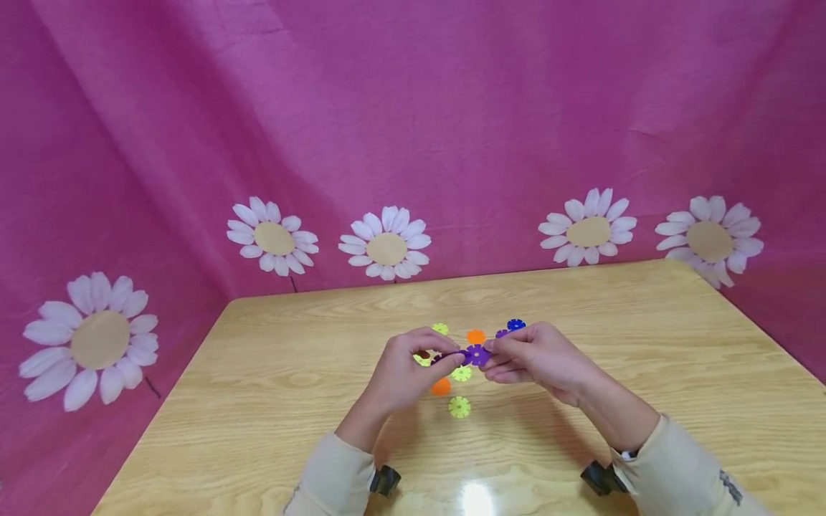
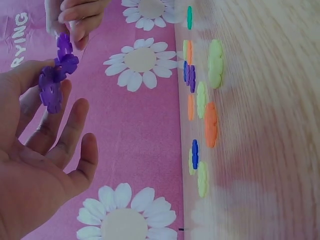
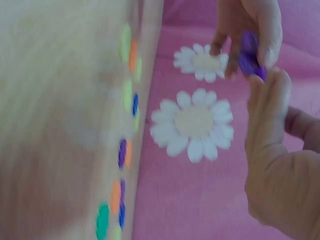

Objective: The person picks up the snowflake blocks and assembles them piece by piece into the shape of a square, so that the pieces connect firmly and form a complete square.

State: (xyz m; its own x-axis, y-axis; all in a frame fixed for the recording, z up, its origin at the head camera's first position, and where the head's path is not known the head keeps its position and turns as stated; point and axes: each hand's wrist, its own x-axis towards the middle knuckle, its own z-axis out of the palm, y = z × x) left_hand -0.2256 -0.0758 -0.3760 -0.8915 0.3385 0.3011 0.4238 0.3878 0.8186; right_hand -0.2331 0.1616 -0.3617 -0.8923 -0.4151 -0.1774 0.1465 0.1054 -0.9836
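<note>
Three notched purple snowflake discs (image 2: 51, 90), slotted together in a short chain, are held up above the table between both hands. My left hand (image 1: 403, 365) pinches one end with thumb and forefinger; in the left wrist view its other fingers spread loosely. At the opposite end, my right hand (image 1: 542, 358) grips the end disc (image 1: 477, 355) between thumb and fingertips. The right wrist view shows the purple chain (image 3: 247, 52) blurred and partly covered by fingers. Beneath the hands lie a yellow-green disc (image 1: 461, 373) and an orange disc (image 1: 441, 387).
More loose discs lie flat on the wood-grain table (image 1: 258, 430): a yellow-green one (image 1: 459, 407) nearest me, an orange one (image 1: 475, 336) and a dark blue one (image 1: 515, 325) farther back. A green disc (image 3: 102, 220) shows too. Behind the table hangs a pink flowered curtain (image 1: 452, 143).
</note>
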